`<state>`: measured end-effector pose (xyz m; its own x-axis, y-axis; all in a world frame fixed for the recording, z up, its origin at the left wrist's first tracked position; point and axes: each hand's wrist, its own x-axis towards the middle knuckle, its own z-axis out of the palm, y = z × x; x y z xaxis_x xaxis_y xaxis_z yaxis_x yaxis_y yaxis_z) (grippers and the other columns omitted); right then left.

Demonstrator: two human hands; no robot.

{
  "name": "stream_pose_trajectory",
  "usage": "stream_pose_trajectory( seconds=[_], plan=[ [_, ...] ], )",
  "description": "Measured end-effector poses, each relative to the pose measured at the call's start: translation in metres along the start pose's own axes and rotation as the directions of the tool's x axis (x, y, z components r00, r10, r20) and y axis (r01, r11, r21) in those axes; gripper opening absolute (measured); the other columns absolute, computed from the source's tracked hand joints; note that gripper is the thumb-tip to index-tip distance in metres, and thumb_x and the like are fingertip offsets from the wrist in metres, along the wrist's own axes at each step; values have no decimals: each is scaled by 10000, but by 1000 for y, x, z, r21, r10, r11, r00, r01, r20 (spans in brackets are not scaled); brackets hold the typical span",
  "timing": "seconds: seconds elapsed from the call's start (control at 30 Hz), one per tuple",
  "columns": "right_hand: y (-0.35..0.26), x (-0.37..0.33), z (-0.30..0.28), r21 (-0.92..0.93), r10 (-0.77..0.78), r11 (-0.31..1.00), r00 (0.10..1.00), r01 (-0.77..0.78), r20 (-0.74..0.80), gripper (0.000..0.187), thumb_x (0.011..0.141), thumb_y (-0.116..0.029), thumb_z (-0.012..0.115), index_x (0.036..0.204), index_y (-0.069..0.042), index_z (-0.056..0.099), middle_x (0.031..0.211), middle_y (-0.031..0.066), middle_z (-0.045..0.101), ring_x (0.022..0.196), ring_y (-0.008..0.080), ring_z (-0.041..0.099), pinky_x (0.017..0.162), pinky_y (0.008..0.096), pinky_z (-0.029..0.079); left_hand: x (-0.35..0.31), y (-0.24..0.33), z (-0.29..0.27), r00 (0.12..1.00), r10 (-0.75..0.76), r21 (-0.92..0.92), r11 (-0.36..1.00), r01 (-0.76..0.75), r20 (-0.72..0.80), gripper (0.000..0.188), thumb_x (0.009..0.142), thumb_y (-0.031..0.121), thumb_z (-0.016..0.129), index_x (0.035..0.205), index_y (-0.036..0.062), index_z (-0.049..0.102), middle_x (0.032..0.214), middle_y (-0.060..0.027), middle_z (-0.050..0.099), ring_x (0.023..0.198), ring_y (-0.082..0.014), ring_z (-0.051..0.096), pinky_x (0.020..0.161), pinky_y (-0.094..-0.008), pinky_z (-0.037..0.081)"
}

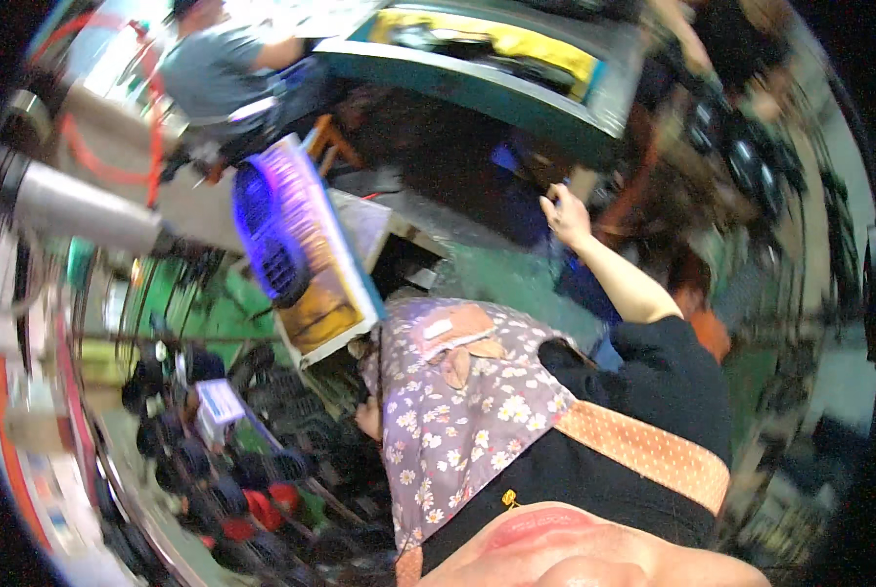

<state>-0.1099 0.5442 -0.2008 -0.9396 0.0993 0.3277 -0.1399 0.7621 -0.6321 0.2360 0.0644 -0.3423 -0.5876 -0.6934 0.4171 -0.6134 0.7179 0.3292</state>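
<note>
My right hand (567, 217) reaches forward and to the right on an outstretched arm. Its fingers look parted, with nothing visible between them, though blur softens them. Beyond it is a small tan piece (583, 184); I cannot tell whether they touch. My left hand (368, 419) hangs low by the apron (457, 411), its fingers mostly hidden. Close to that hand stands a pale-edged box-like stand (335, 328) with a yellow top. Dark, sole-shaped pieces (271, 235) lie on it under violet light.
A long bench (477, 83) with a yellow bed holding dark items runs across the far side. One person (218, 73) sits at the far left; another person's arm (687, 44) shows far right. Several dark shoe-like items (227, 470) crowd a rack at the left.
</note>
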Motion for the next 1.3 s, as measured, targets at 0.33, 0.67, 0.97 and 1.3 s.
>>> stream_pose_trajectory(
  seconds=[0.33, 0.67, 0.97, 1.3],
  plan=[
    [29, 73, -120, -529, -382, 821, 895, 215, -230, 321, 811, -220, 637, 1088, -88, 544, 1281, 185, 540, 1127, 361, 523, 1000, 456, 388, -54, -3, 31, 723, -428, -15, 856, 517, 542, 335, 919, 331, 531, 853, 16, 621, 771, -142, 606, 659, -256, 549, 607, -401, 458],
    [89, 167, -236, -853, -244, 516, 942, -75, -231, 479, 813, -148, 591, 1279, -156, 480, 1212, 135, 549, 1104, 348, 530, 869, 473, 483, -45, -48, -13, 506, -491, -340, 391, 855, 709, 420, 950, 404, 504, 961, 10, 651, 786, -113, 610, 619, -185, 526, 574, -345, 462],
    [93, 157, -263, -873, -53, 417, 952, -252, -300, 600, 846, -94, 535, 1402, -224, 348, 1215, 176, 569, 980, 426, 605, 803, 469, 530, 75, 18, -125, 666, -370, -721, -16, 692, 648, 673, 960, 501, 455, 1441, 46, 329, 1458, -172, 370, 1347, -290, 348, 1060, -426, 321],
    [135, 128, -262, -820, -144, 557, 957, -132, -252, 601, 872, -207, 587, 1414, -240, 329, 1320, 212, 505, 1005, 388, 609, 826, 429, 521, 216, 138, -174, 986, 8, -860, 491, 140, 165, 516, 893, 232, 657, 1311, -12, 478, 1279, -150, 542, 1197, -232, 509, 1021, -353, 389]
  ],
)
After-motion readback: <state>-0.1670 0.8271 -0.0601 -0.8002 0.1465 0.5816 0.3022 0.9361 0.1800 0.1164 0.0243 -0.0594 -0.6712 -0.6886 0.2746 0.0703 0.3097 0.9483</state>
